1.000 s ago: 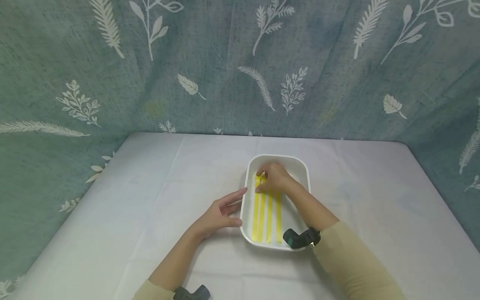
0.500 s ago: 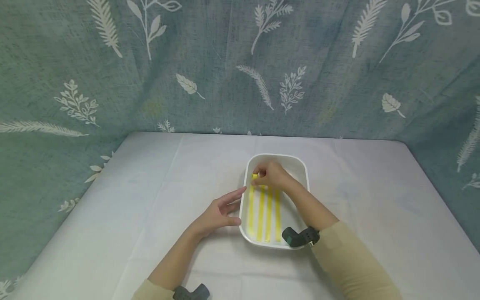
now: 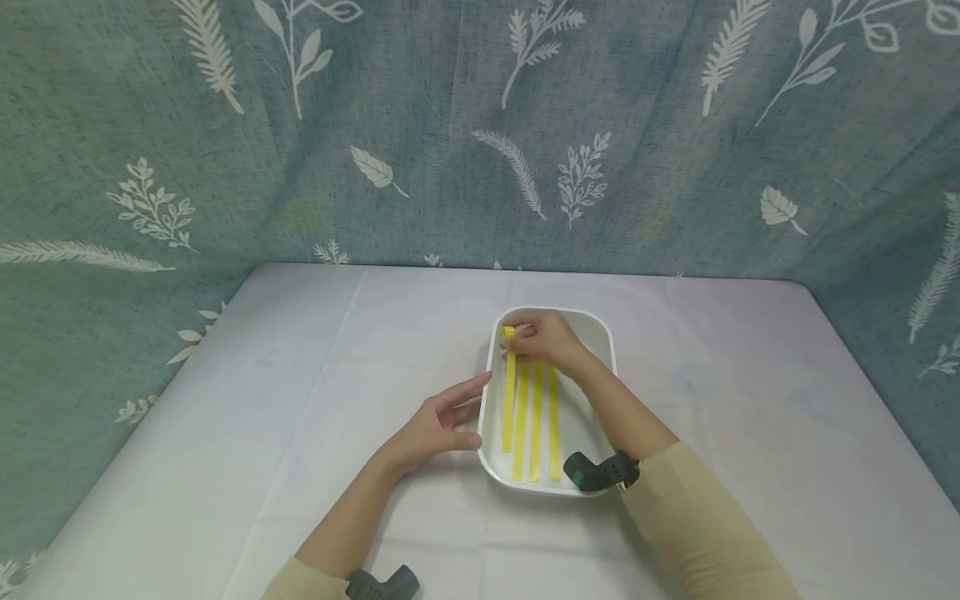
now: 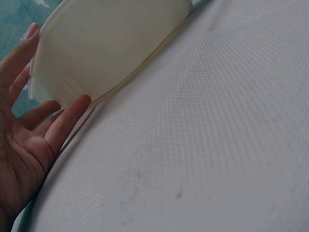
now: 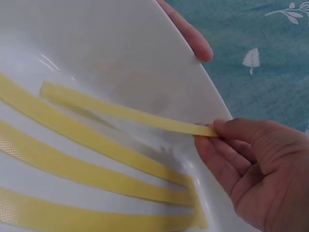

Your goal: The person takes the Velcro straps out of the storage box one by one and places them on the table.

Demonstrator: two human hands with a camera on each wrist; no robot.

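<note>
Yellow strip [image 5: 130, 115] pinched by R hand [image 5: 270, 171] in white tray [image 3: 600, 337] w/ 3 other strips [image 3: 536, 425]. L hand [image 3: 442, 423], digits apart, touches tray.

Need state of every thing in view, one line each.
White tray: upright, open side up
Held yellow strip: pinched at one end, that end raised
Three other yellow strips: lying side by side in the tray
Right hand: pinching the held strip
Left hand: touching the tray's side
Tablecloth: spread, lightly creased
Curtain: hanging
</note>
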